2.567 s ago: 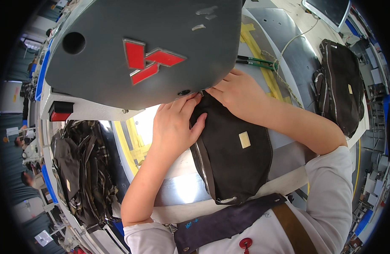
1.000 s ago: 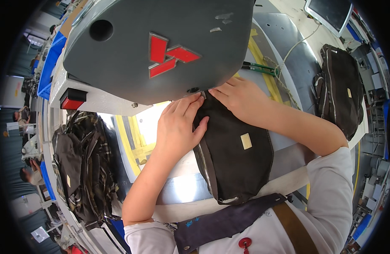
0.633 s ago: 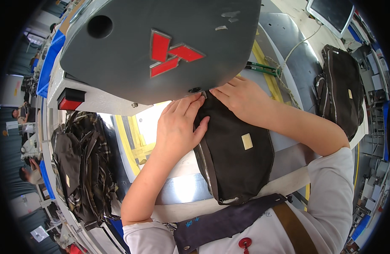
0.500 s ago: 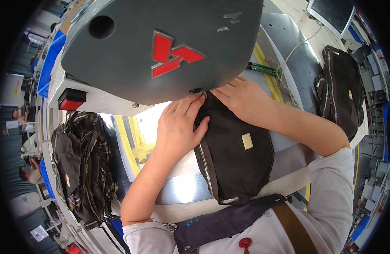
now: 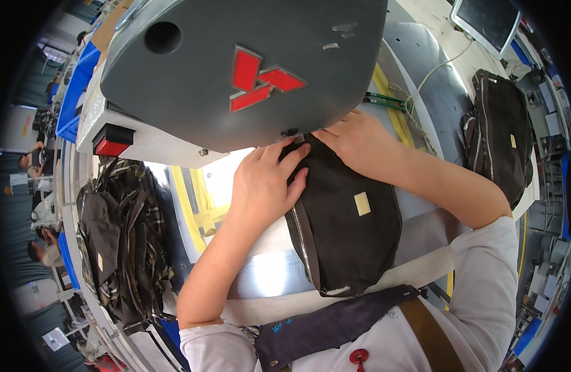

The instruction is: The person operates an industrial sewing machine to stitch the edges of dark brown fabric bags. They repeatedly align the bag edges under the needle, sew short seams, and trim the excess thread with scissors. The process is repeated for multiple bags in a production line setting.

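Observation:
A black fabric bag (image 5: pixel 335 248) with a silver zipper along its left side and a small cream label lies in front of me, its near end close to my waist. Its far end runs beneath the dark grey head of a sewing machine (image 5: pixel 192 80). My left hand (image 5: pixel 260 183) holds the bag's far left edge, with the thumb lower down and the fingertips close under the machine head. On the far right edge, my right hand (image 5: pixel 360 146) is closed on the fabric, its fingertips partly hidden by the machine. The needle area is out of sight.
Dark bags with plaid parts (image 5: pixel 121 248) are piled at the left. Another black bag (image 5: pixel 502 130) lies at the right. Green-handled pliers or snips (image 5: pixel 388 101) and a cord (image 5: pixel 443 62) lie beyond my right hand. A screen (image 5: pixel 487 25) stands at the far right.
The machine head appears slightly farther right in the picture. My left fingers have shifted a little at the bag's edge, and the bag has edged slightly away from me.

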